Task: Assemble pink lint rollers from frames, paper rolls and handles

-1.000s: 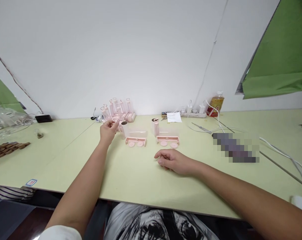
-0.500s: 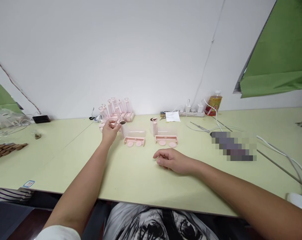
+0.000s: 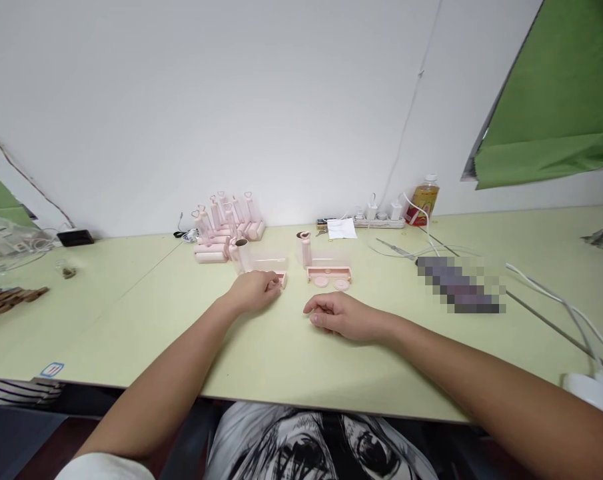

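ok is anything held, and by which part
The right hand holds nothing. The left hand is at a pink tray, but whether it grips anything cannot be told.

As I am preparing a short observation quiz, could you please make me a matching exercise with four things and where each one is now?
Things
1. Bottle
2. Left hand
3. White paper
4. Right hand

Places
A. At the left part of the power strip
B. In front of the right pink tray
C. By the wall, right of the power strip
D. Partly hiding the left pink tray

Pairs: 1-C, 2-D, 3-A, 4-B
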Demonstrator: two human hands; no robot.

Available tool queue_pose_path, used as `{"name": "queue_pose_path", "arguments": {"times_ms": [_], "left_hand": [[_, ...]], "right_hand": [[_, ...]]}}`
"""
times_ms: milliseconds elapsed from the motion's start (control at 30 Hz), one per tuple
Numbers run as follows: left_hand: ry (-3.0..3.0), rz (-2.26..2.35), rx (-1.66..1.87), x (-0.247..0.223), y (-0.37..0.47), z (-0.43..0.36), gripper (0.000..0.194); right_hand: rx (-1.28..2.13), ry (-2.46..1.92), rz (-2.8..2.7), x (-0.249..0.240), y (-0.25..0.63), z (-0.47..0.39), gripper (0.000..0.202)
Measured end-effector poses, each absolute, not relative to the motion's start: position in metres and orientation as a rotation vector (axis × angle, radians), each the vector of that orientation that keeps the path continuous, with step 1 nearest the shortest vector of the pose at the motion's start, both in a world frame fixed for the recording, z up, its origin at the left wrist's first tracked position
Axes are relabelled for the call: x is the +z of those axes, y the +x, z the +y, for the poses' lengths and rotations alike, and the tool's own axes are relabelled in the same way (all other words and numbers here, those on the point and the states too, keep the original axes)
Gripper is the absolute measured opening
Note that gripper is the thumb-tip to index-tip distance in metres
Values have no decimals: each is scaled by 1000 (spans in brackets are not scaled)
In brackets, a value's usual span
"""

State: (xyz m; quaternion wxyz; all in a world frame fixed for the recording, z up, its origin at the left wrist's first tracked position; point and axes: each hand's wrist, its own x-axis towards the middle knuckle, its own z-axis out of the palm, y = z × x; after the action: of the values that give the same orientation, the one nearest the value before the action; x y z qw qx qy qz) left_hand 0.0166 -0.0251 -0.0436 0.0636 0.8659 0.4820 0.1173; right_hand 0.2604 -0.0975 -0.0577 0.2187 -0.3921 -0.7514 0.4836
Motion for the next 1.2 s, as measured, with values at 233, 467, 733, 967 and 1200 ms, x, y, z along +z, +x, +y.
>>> {"name": "queue_pose_path", "arguments": {"times_ms": [233, 467, 733, 967, 1200], "left_hand": [[2546, 1491, 355, -54, 18, -11, 31], [2505, 1504, 351, -55, 27, -10, 28], [2502, 1616, 381, -58, 33, -4, 30], [2528, 1616, 397, -58, 35, -3, 31], [2483, 1623, 560, -51, 34, -11, 32]], "right_hand": [[1323, -1092, -2098, -58, 261, -96, 32], [1342, -1097, -2089, -58, 260, -96, 32], [1332, -1108, -2083, -59, 261, -95, 33], [1355, -1118, -2052, -60, 261, -95, 33], [1324, -1107, -2079, -63, 263, -93, 33]]}}
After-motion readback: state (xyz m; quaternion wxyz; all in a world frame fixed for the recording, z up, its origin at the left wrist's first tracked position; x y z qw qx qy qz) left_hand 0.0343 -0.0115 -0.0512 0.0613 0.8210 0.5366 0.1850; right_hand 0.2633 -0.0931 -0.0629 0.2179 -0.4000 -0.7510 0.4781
